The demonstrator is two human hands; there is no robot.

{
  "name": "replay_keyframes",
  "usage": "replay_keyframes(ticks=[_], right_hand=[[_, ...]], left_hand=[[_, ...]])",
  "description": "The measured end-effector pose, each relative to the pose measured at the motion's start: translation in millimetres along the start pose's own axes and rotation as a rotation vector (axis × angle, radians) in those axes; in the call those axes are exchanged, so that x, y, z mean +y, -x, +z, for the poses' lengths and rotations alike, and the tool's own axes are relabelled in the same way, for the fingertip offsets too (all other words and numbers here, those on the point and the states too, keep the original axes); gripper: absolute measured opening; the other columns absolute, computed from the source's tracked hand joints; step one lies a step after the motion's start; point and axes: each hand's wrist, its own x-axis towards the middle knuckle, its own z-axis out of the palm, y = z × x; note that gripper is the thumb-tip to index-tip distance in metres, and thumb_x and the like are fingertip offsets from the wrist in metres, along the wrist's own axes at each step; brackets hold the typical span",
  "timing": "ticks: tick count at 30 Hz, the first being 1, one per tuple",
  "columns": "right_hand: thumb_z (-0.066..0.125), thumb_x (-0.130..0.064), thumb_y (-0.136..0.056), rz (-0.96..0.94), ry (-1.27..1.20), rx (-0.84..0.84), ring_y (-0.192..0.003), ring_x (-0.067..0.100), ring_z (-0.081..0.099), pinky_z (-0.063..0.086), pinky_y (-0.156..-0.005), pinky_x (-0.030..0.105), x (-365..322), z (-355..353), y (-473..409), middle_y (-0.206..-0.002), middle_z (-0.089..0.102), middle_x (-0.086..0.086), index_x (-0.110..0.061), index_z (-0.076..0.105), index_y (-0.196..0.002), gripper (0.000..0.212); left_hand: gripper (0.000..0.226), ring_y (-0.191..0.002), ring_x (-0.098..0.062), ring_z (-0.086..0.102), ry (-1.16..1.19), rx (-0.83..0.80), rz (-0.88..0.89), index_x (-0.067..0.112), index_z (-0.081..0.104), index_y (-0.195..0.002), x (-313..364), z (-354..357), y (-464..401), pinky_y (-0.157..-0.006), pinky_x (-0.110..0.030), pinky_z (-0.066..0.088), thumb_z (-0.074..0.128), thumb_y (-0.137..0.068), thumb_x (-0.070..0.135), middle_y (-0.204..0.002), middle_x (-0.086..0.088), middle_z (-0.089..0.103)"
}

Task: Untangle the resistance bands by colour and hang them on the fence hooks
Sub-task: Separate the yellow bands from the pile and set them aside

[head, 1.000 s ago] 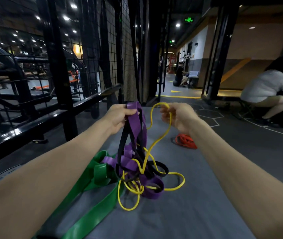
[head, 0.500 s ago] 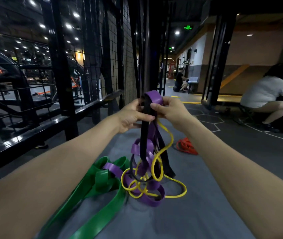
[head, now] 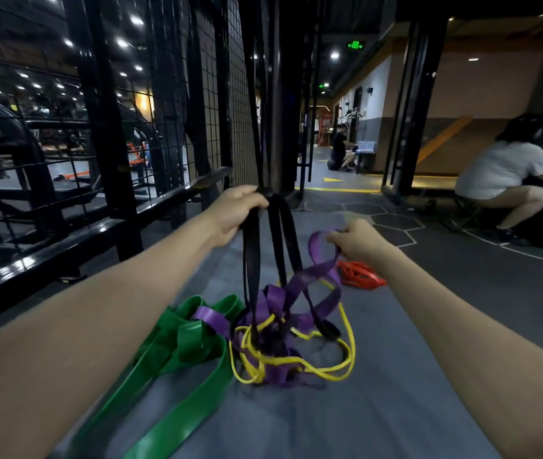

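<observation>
At the far left, a black wire-mesh metal fence [head: 177, 104] with a thick lower rail is seen running along the edge of a grey rubber floor mat [head: 379, 392]. Just beside it, a wide flat green rubber resistance band [head: 177, 352] is spread in folded loops on the mat, its right end touching the tangle. The left hand [head: 235, 212] is raised above the pile and is closed around the top of a flat black rubber resistance band [head: 252, 256], whose strands are drawn taut down into the knot. Below, a thin yellow rubber resistance band [head: 336, 367] is looped around and through the heap on the mat. A flat purple rubber resistance band [head: 316, 276] is wound through the same heap, and one of its loops is pinched by the right hand [head: 359, 241], held lower than the left and well apart from it. Near the right wrist, a crumpled orange-red rubber resistance band [head: 359, 276] is lying alone on the mat. At the far right, a person in a white shirt [head: 502, 170] is seen crouching.
</observation>
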Motion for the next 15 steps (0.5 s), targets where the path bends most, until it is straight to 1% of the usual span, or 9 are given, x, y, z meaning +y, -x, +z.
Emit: replay_keyframes(ticks=[3, 4, 7, 8, 9, 10, 11, 13, 15], right_hand=[[0.065, -0.023, -0.084, -0.005, 0.261, -0.083, -0.058, 0.02, 0.046, 0.031, -0.048, 0.028, 8, 1, 8, -0.061, 0.05, 0.01, -0.003, 0.059, -0.063, 0.03], [0.066, -0.024, -0.083, -0.01, 0.319, -0.101, -0.063, 0.02, 0.048, 0.032, -0.049, 0.028, 11, 1, 11, -0.065, 0.053, 0.011, -0.004, 0.06, -0.064, 0.028], [0.063, -0.023, -0.085, 0.012, 0.377, -0.118, -0.064, 0.018, 0.051, 0.034, -0.047, 0.02, 19, -1, 17, -0.063, 0.058, 0.008, -0.007, 0.057, -0.064, 0.028], [0.061, -0.02, -0.086, 0.019, 0.355, -0.112, -0.071, 0.02, 0.056, 0.039, -0.053, 0.019, 18, -3, 18, -0.072, 0.065, 0.009, -0.005, 0.064, -0.074, 0.019], [0.06, -0.016, -0.086, 0.005, 0.318, -0.082, -0.086, 0.023, 0.06, 0.045, -0.066, 0.021, 18, -4, 18, -0.092, 0.07, 0.012, -0.001, 0.068, -0.094, 0.018], [0.06, -0.013, -0.086, -0.02, 0.272, -0.045, -0.103, 0.026, 0.059, 0.046, -0.081, 0.025, 14, -5, 17, -0.114, 0.066, 0.016, 0.0, 0.063, -0.115, 0.032], [0.059, -0.01, -0.085, -0.069, 0.213, -0.026, -0.115, 0.027, 0.055, 0.043, -0.09, 0.028, 9, -7, 17, -0.126, 0.059, 0.017, 0.0, 0.055, -0.126, 0.042], [0.058, -0.003, -0.085, -0.21, 0.022, -0.079, -0.113, 0.025, 0.056, 0.043, -0.091, 0.029, -10, -9, 20, -0.127, 0.057, 0.021, -0.002, 0.05, -0.13, 0.046], [0.061, -0.001, -0.084, -0.29, -0.122, -0.263, -0.095, 0.02, 0.056, 0.043, -0.083, 0.028, -28, -6, 26, -0.113, 0.059, 0.019, -0.003, 0.047, -0.132, 0.05]], left_hand=[[0.024, -0.082, -0.009, 0.058, 0.082, 0.017, 0.057, 0.008, 0.059, -0.108, 13, 5, -5, -0.076, -0.017, 0.049, 0.046, -0.09, 0.0, -0.092, -0.003, 0.064], [0.025, -0.076, -0.006, 0.058, 0.135, 0.042, 0.071, 0.008, 0.058, -0.109, 18, 4, -7, -0.074, -0.017, 0.048, 0.045, -0.09, 0.0, -0.085, 0.001, 0.065], [0.022, -0.047, 0.001, 0.05, 0.15, 0.101, 0.119, 0.017, 0.058, -0.09, 31, 1, -11, -0.051, -0.016, 0.04, 0.043, -0.091, 0.001, -0.054, 0.012, 0.057], [0.023, -0.046, 0.001, 0.049, 0.137, 0.104, 0.126, 0.019, 0.058, -0.088, 34, 0, -13, -0.05, -0.016, 0.039, 0.043, -0.091, 0.002, -0.052, 0.012, 0.056], [0.022, -0.047, 0.0, 0.049, 0.138, 0.098, 0.13, 0.019, 0.058, -0.09, 36, 1, -13, -0.049, -0.016, 0.04, 0.044, -0.091, 0.002, -0.054, 0.012, 0.056], [0.022, -0.049, 0.0, 0.051, 0.152, 0.092, 0.125, 0.018, 0.059, -0.095, 37, 1, -15, -0.05, -0.016, 0.042, 0.045, -0.091, 0.002, -0.056, 0.011, 0.057], [0.023, -0.051, -0.001, 0.052, 0.174, 0.078, 0.118, 0.017, 0.059, -0.104, 39, 4, -17, -0.052, -0.017, 0.044, 0.046, -0.091, 0.003, -0.062, 0.009, 0.058], [0.029, -0.058, -0.003, 0.055, 0.212, 0.036, 0.103, 0.014, 0.055, -0.117, 44, 12, -20, -0.058, -0.021, 0.049, 0.049, -0.091, 0.004, -0.076, 0.003, 0.058], [0.025, -0.059, -0.005, 0.058, 0.274, -0.022, 0.101, 0.013, 0.055, -0.114, 51, 24, -22, -0.06, -0.024, 0.052, 0.049, -0.092, 0.002, -0.081, 0.0, 0.058]])
